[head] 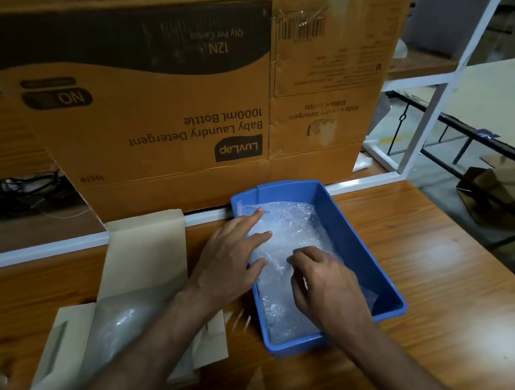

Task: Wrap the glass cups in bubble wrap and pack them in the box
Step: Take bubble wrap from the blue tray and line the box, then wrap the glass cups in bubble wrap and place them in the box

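A blue plastic tray (343, 218) on the wooden table holds sheets of bubble wrap (287, 223). My left hand (234, 256) lies flat over the tray's left rim, fingers spread on the wrap. My right hand (324, 279) is inside the tray with its fingers curled, pinching the bubble wrap near the middle. To the left lies an open pale cardboard box (149, 255) with its flaps spread; a bubble-wrapped bundle (121, 327) sits inside it. No bare glass cup is visible.
A big brown carton (163, 109) printed "Baby Laundry Detergent" stands right behind the tray. A white metal frame (446, 82) rises at the right. The table (446, 271) edge drops off at the right, with cardboard scraps (502, 199) on the floor.
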